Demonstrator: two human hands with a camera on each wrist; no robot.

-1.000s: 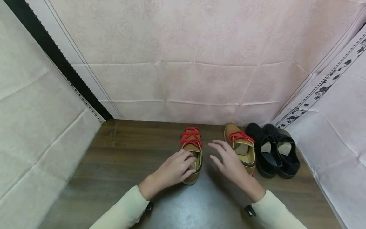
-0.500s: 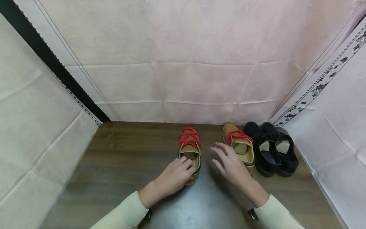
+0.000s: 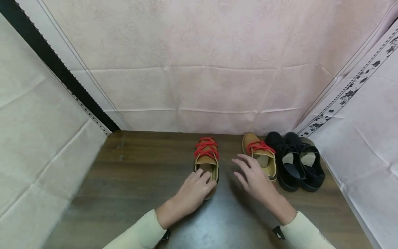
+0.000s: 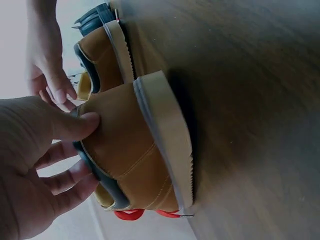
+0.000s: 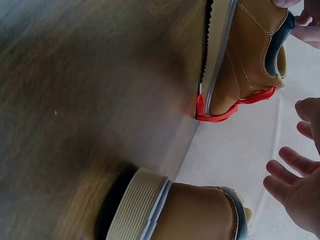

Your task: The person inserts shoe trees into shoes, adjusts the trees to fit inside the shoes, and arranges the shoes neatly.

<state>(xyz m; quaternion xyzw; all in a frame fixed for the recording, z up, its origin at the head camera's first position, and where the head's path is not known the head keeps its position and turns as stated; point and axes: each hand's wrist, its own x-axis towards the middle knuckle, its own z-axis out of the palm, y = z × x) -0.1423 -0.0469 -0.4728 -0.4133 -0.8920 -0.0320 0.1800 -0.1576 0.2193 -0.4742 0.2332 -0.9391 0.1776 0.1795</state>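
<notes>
Dark wood-grain table [image 3: 130, 180] carried all the footwear, set before a draped pink cloth [image 3: 199, 69]. A pair of black shoes [image 3: 295, 166] stood together at the far right, touching side by side, toes to the cloth. Just beside them stood one tan shoe [image 3: 259, 155] with red laces, near the back edge and apparently placed. The second tan shoe [image 3: 206, 162], also red-laced, stood well apart from its mate, near the middle of the table, sole flat on the surface. The left hand [image 3: 194, 193] gripped this shoe at the heel: thumb against the outer heel and fingers curled into the opening, as the left wrist view confirmed [image 4: 125, 160]. The right hand [image 3: 255, 178] hovered between the two tan shoes, fingers spread and relaxed, holding nothing. Judged from the layout, three shoes were lined up; bringing the middle shoe beside its mate remained undone.
</notes>
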